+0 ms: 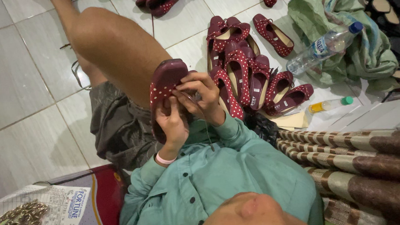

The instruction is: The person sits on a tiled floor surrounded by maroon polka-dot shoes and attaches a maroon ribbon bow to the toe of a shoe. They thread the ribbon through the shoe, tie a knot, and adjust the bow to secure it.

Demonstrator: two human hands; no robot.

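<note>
I hold a maroon flat shoe [164,80] with white polka dots in front of my raised knee, sole side facing away. My left hand [171,123], with a pink band on its wrist, grips the shoe from below. The fingers of my right hand [202,95] pinch the shoe's dotted edge, thumb against fingertips. A thin dark thread [207,132] hangs from that hand over my green shirt. Whether a needle is between the fingers, I cannot tell.
A pile of matching maroon dotted shoes [241,76] lies on the tiled floor to the right. Beyond it are a plastic water bottle [324,46], a crumpled green cloth [365,49] and a small green-capped bottle [329,105]. Striped fabric [362,163] lies bottom right; paper and chains [18,222] bottom left.
</note>
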